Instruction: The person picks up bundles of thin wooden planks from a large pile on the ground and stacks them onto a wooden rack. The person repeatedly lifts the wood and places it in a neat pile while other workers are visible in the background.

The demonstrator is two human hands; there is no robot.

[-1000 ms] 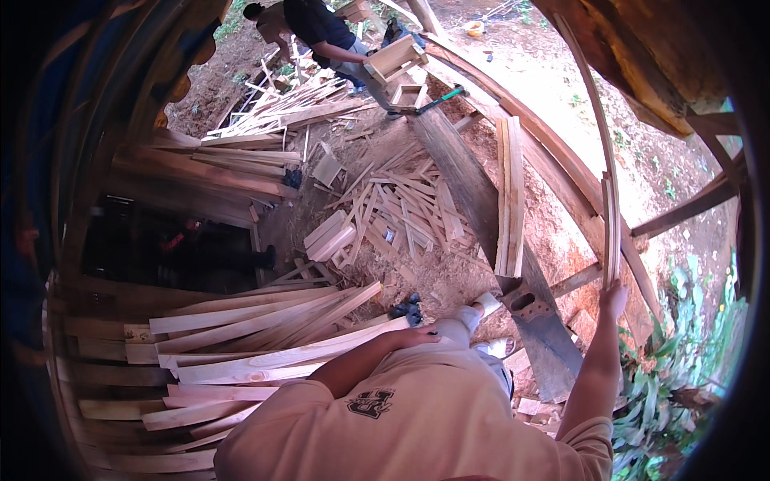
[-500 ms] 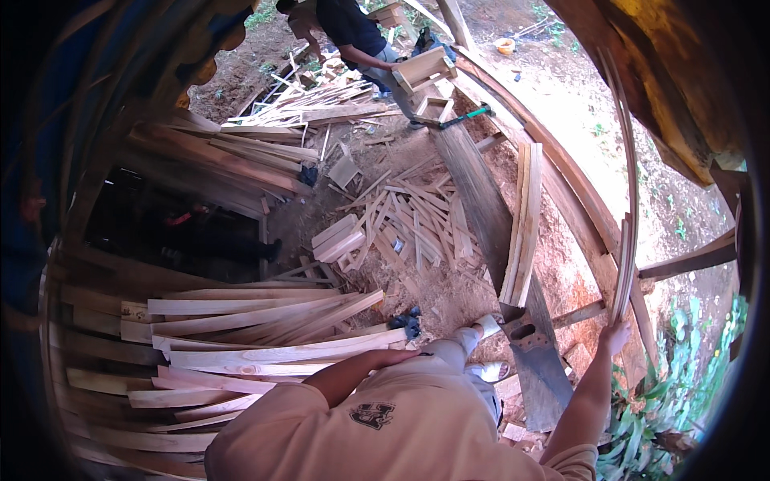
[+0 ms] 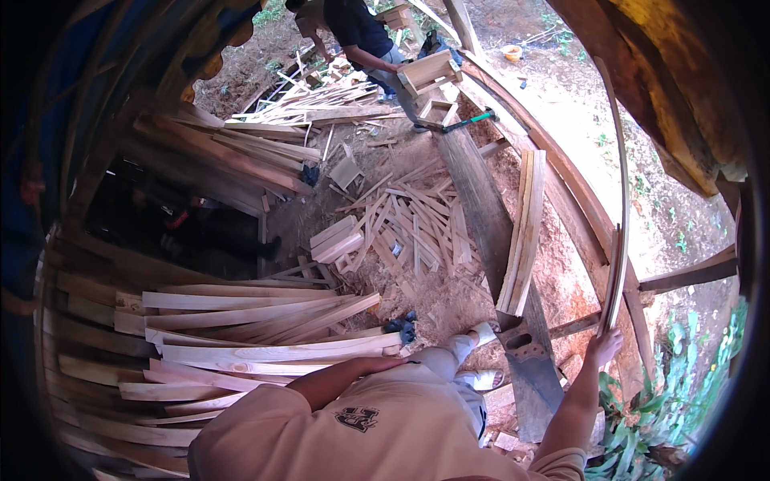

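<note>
My right hand (image 3: 607, 346) is closed around the lower end of some long thin wooden strips (image 3: 617, 280), which stand nearly upright along the right side. My left hand (image 3: 387, 364) lies against my hip, its fingers mostly hidden in the folds of clothing. Between my feet and the right arm, a handsaw (image 3: 531, 357) rests on a long dark plank (image 3: 475, 176). Just beyond its handle, a few pale boards (image 3: 524, 232) lie lengthwise on the same plank.
Stacked sawn boards (image 3: 265, 353) fill the left. Loose offcuts (image 3: 409, 228) cover the sawdust ahead. Beyond, another person (image 3: 361, 48) bends near a wooden box frame (image 3: 431, 72) and a green-handled tool (image 3: 473, 119). Timber beams (image 3: 573, 200) border the right; plants (image 3: 674, 393) grow outside.
My right hand and the strips have shifted slightly left and down, and the strips look closer together. My torso has moved a little left. The other person stays bent over.
</note>
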